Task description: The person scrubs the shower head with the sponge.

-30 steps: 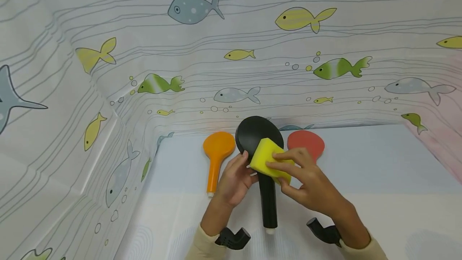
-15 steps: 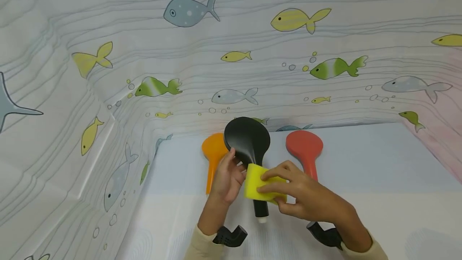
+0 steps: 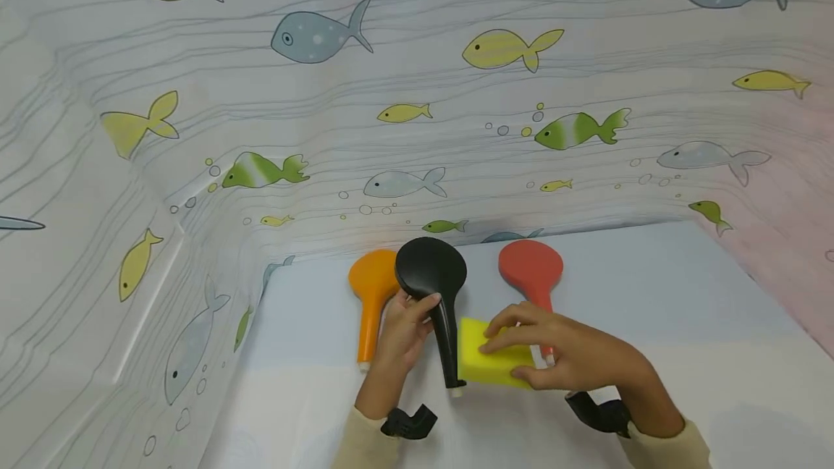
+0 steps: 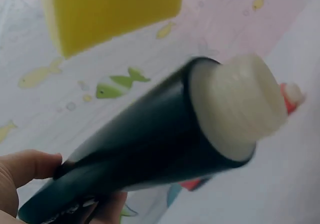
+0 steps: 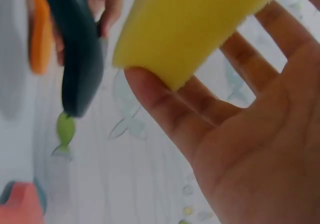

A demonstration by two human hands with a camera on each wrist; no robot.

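A black shower head (image 3: 431, 268) is held up by its neck in my left hand (image 3: 399, 335), thumb across the front. Its handle slants down, and the left wrist view shows the pale threaded end (image 4: 245, 99) close up. Just right of the handle, my right hand (image 3: 573, 349) pinches a yellow sponge (image 3: 485, 364) between thumb and fingers. A narrow gap separates sponge and handle. Behind my left hand lies an orange shower head (image 3: 370, 277), partly covered by the black one. A red shower head (image 3: 531, 265) lies beyond my right hand, which covers part of its handle.
The white and pale blue table (image 3: 638, 288) meets a fish-patterned sheet (image 3: 326, 107) that rises at the back and both sides. Each wrist wears a black curved camera mount, the left mount (image 3: 409, 422) and the right mount (image 3: 598, 412).
The sponge has slid down from the black shower head's neck along the handle and come off to the right. The shower head has shifted left and turned, its handle tilting.
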